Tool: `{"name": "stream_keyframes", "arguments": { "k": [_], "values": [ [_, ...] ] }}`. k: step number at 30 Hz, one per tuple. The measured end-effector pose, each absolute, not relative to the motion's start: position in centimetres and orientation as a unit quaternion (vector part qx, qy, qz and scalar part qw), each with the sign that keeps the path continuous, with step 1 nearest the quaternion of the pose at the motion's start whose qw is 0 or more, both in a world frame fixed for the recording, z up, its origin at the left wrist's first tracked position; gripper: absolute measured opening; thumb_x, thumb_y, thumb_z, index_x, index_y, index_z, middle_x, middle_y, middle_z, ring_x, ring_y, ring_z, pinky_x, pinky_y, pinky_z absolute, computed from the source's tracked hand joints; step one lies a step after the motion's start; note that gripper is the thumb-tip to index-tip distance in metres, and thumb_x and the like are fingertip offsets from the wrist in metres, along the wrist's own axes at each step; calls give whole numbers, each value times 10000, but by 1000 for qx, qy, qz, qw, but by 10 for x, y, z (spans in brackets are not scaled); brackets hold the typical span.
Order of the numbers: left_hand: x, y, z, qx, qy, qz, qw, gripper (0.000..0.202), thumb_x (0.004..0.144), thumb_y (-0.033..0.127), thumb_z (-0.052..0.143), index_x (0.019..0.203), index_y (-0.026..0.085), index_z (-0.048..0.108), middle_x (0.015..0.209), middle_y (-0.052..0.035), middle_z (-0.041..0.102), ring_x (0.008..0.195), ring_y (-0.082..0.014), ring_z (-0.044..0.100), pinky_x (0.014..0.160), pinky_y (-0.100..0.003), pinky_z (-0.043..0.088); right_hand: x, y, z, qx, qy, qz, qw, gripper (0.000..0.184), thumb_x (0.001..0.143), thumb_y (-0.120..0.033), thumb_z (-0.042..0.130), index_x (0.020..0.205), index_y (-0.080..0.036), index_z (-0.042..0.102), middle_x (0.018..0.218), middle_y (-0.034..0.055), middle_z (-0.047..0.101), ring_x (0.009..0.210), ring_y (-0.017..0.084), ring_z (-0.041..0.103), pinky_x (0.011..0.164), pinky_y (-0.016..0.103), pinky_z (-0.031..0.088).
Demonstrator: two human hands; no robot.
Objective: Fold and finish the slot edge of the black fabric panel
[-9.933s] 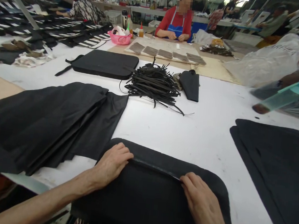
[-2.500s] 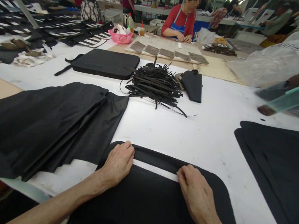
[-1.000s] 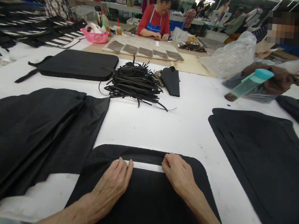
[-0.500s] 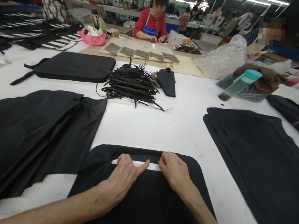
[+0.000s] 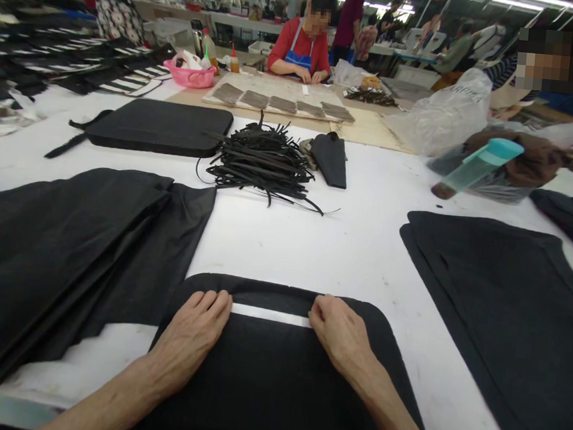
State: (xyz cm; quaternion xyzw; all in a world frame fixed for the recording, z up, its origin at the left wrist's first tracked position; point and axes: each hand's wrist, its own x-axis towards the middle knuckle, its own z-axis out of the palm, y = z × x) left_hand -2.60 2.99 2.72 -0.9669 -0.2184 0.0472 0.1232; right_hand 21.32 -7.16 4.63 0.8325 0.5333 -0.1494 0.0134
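- Both hands have their fingers curled down onto the black panel, the left hand (image 5: 193, 331) at the left end of a white strip and the right hand (image 5: 343, 334) at its right end; whether the fingertips pinch the material or only press it is hidden.
- The white work surface (image 5: 304, 243) carries most of the things, its near edge showing at lower left.
- Loose black sheets (image 5: 63, 242) lie overlapped on the near left part, reaching the near edge.
- Flat black pieces (image 5: 503, 314) with rounded corners lie stacked towards the right, well apart from the right hand.
- The black panel (image 5: 272, 374) lies at the middle of the near edge, rounded corners pointing away from the person.
- A thick black slab (image 5: 158, 125) lies flat towards the far left corner.
- A tangled heap of black strips (image 5: 266, 160) sits just right of it, towards the far edge.
- A bottle with a turquoise lid (image 5: 478, 168) leans, tilted, towards the far right corner.
- A tapered black piece (image 5: 332, 160) lies just right of the heap.
- The white strip (image 5: 270, 315) shows between the two hands.
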Motion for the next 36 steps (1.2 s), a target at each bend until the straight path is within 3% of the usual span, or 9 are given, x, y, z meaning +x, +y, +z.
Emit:
{"name": "stream_keyframes", "arguments": {
  "k": [5, 8, 11, 17, 23, 29, 36],
  "values": [
    [-1, 14, 35, -955, -280, 5, 101, 405, 756, -17, 406, 1135, 53, 532, 1118, -147, 526, 950, -249, 484, 843, -385, 422, 208, -69, 44, 835, 531, -145, 10, 185, 842, -120, 479, 709, -178, 592, 746, 41, 620, 719, 200, 583, 567, 274, 308],
    [22, -3, 30, -975, -213, -24, 59, 446, 768, -1, 398, 1203, 63, 474, 1120, -132, 526, 998, -246, 478, 912, -386, 403, 205, -68, 43, 831, 537, -141, 9, 186, 840, -122, 475, 718, -181, 603, 763, 48, 631, 736, 210, 586, 579, 280, 318],
    [37, -14, 19, -988, -152, -6, 34, 420, 774, 9, 389, 1181, 56, 484, 1073, -116, 546, 965, -233, 501, 889, -359, 430, 205, -68, 42, 829, 541, -142, 5, 187, 834, -112, 470, 720, -177, 604, 756, 53, 629, 733, 209, 584, 593, 279, 327],
    [37, -16, 1, -989, -124, -14, 83, 478, 740, -11, 365, 1212, -2, 444, 1159, -177, 517, 1047, -256, 489, 922, -381, 428, 218, -74, 45, 799, 572, -182, -38, 147, 822, -114, 513, 712, -197, 562, 730, -9, 594, 712, 151, 550, 621, 232, 342],
    [39, -17, 4, -984, -142, -24, 103, 486, 724, -18, 365, 1195, 18, 480, 1136, -152, 541, 1016, -252, 518, 894, -362, 468, 242, -92, 45, 760, 601, -207, -133, 181, 800, -77, 565, 915, -210, 523, 827, -20, 564, 787, 151, 522, 671, 226, 359],
    [40, -19, 3, -982, -149, -27, 112, 484, 722, -12, 377, 1190, 21, 498, 1133, -149, 547, 1017, -256, 520, 891, -356, 478, 254, -106, 42, 748, 626, -189, -113, 154, 853, -79, 514, 796, -220, 497, 816, -30, 522, 790, 150, 504, 697, 241, 367],
    [40, -24, 1, -980, -145, -29, 130, 473, 726, 14, 400, 1188, -1, 501, 1163, -181, 524, 1023, -285, 510, 906, -382, 471, 253, -106, 43, 755, 624, -169, -105, 149, 842, -71, 544, 852, -213, 501, 859, -15, 522, 798, 164, 503, 709, 251, 373]
  ]
}}
